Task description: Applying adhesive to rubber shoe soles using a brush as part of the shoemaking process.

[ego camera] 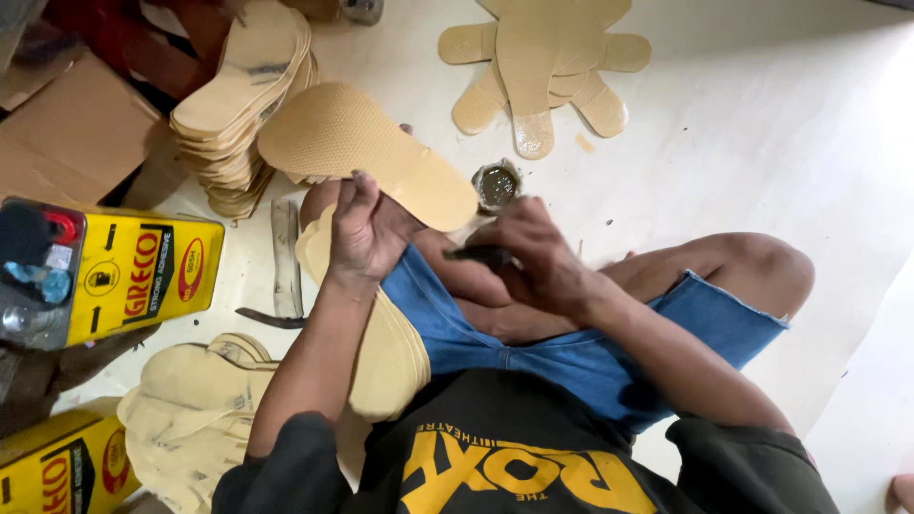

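I see the tan textured shoe insole raised above my lap, pinched in my closed left hand. My right hand grips a dark brush beside a small glue tin on the pale floor.

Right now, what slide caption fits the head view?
Left hand holds a tan textured shoe insole; right hand grips a dark brush beside a small glue pot.
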